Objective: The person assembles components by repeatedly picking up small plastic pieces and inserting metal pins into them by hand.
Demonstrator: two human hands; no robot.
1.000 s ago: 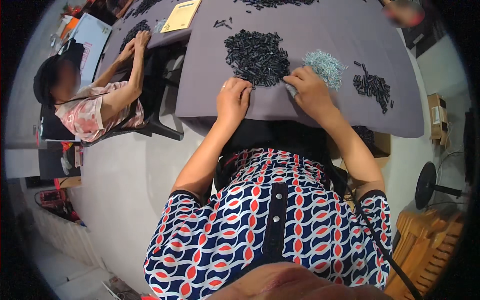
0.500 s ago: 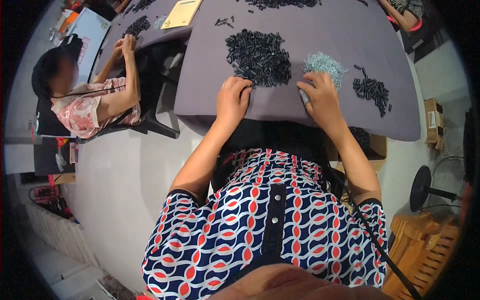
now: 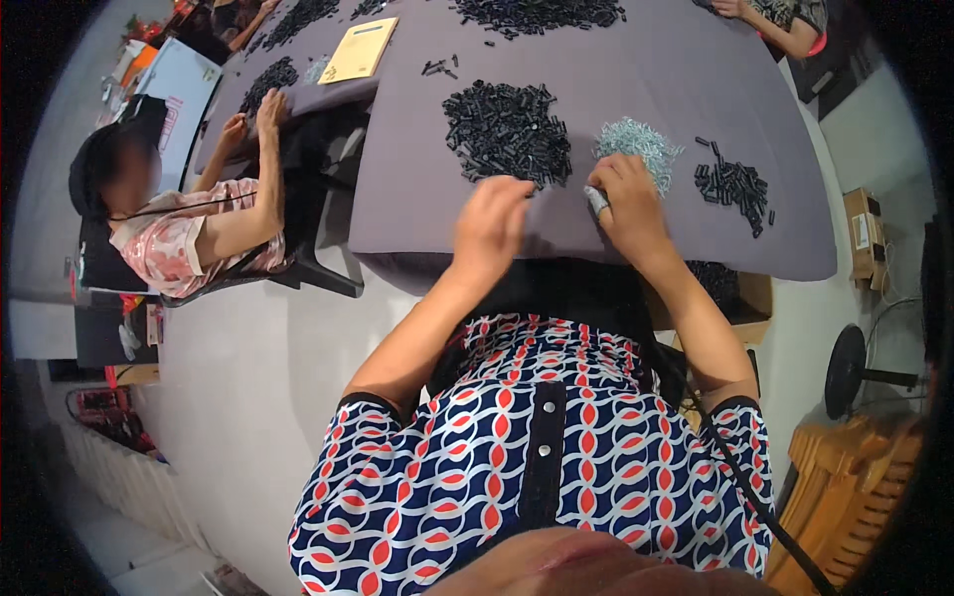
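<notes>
My left hand [image 3: 492, 230], smeared by motion, is over the cloth just below a large pile of small black plastic pieces [image 3: 502, 124]. Its fingers are drawn together toward the right; anything between them is too small and blurred to name. At the lower edge of a heap of small silvery screw-like pieces [image 3: 636, 142] is my right hand [image 3: 633, 209], fingers bent and tips close together. What those fingertips pinch, if anything, is hidden. A grey wrap [image 3: 596, 201] covers the thumb of that hand.
A smaller pile of black pieces [image 3: 732, 191] lies to the right on the grey tablecloth [image 3: 397, 189]. Farther off are a yellow booklet [image 3: 360, 50] and more black piles. A seated co-worker [image 3: 179, 219] works at the left. A black fan [image 3: 847, 370] stands at the right.
My left hand has moved right and toward me, away from the large black pile's lower left edge. My right hand has stayed by the silvery heap, its fingers drawn closer together. The view has shifted slightly.
</notes>
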